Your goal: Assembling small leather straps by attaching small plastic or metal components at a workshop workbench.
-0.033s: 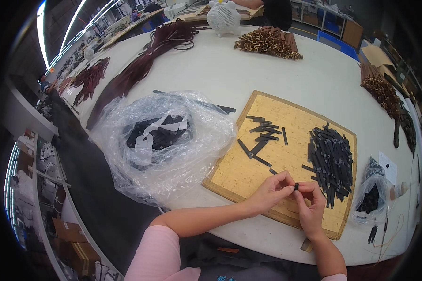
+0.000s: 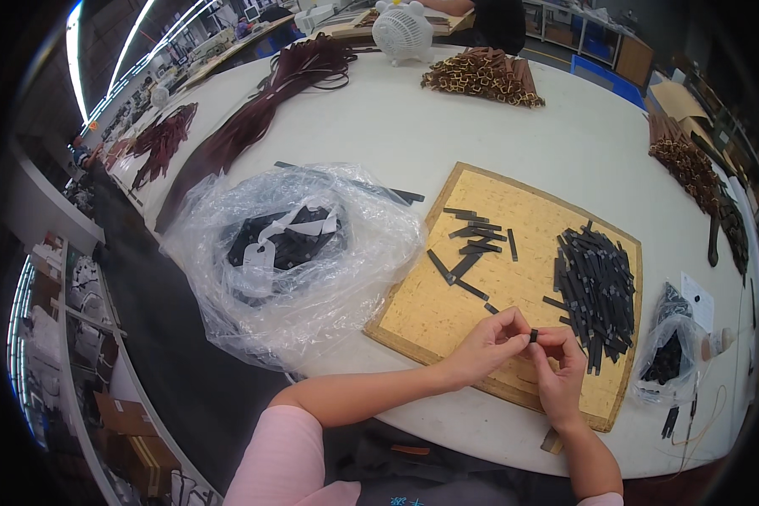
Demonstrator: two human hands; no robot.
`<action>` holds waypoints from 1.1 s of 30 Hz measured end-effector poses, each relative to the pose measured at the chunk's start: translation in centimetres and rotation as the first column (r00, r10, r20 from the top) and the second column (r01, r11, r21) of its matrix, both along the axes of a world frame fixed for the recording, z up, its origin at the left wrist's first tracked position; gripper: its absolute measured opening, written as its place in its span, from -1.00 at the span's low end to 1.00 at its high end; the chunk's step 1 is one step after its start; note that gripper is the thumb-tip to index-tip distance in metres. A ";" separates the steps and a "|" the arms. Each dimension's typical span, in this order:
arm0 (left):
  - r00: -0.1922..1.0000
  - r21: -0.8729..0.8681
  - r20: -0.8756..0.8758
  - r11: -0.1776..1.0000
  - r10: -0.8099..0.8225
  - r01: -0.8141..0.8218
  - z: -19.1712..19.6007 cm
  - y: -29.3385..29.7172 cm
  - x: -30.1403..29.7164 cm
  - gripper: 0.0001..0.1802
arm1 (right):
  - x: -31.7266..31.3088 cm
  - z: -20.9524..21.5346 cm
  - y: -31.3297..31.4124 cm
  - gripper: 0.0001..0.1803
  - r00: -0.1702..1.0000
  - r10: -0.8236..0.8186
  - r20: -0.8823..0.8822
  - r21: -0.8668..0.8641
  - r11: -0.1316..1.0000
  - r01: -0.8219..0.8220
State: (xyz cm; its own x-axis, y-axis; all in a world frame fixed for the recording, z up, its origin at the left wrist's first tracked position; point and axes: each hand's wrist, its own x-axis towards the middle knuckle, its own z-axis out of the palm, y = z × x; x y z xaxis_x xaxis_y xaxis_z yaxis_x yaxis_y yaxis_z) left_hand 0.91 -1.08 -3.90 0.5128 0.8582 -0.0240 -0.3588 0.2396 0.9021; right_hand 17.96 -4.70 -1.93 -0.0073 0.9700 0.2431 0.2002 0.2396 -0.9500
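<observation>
Over the near part of a yellow board (image 2: 430,312) with brown edges, my left hand (image 2: 491,346) and my right hand (image 2: 560,367) meet fingertip to fingertip. Both are closed in a pinch on a small black strip (image 2: 533,336), mostly hidden by the fingers. Right of my hands lies a dense pile of short black strips (image 2: 594,291). Several more loose black strips (image 2: 479,236) are scattered farther off on the board's left half, one of them just beyond my left fingers.
A clear plastic bag (image 2: 329,295) holding black pieces and a white tag lies left of the board. A smaller bag (image 2: 670,358) sits to its right. Farther back are dark red straps (image 2: 253,110), brown straps with gold buckles (image 2: 485,78) and a white fan (image 2: 402,34). A person (image 2: 497,25) is beyond.
</observation>
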 end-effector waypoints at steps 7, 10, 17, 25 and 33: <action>1.000 0.007 -0.001 1.000 0.003 -0.003 -0.7 0.1 -0.1 -0.91 | 0.0 0.1 -0.1 -0.89 0.997 0.052 0.058 -0.031 0.998 -0.051; 1.000 0.006 0.017 1.000 0.006 -0.006 -0.7 0.1 -0.1 -0.90 | -0.3 -0.1 -0.1 -0.89 0.999 0.009 0.037 0.014 1.000 -0.009; 1.000 0.003 -0.018 1.000 -0.014 0.014 -0.5 0.0 -0.1 -0.90 | -0.1 0.1 -0.2 -0.89 0.998 0.022 0.067 0.014 1.000 -0.023; 0.999 0.041 -0.031 0.999 -0.016 0.017 -0.2 0.1 0.0 -0.92 | 0.1 -0.1 -0.3 -0.89 0.998 -0.048 0.050 0.010 0.999 0.048; 1.000 -0.039 0.003 0.999 -0.030 0.031 0.5 0.3 -0.2 -0.91 | 0.4 -0.2 0.5 -0.89 1.000 0.012 0.006 -0.002 1.000 -0.012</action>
State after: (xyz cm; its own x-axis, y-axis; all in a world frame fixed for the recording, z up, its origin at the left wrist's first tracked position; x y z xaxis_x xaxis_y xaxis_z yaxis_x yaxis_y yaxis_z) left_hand 0.66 -0.77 -3.41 0.5388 0.8406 -0.0563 -0.3527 0.2858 0.8910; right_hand 18.38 -4.20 -2.10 -0.0200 0.9703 0.2410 0.2029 0.2400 -0.9493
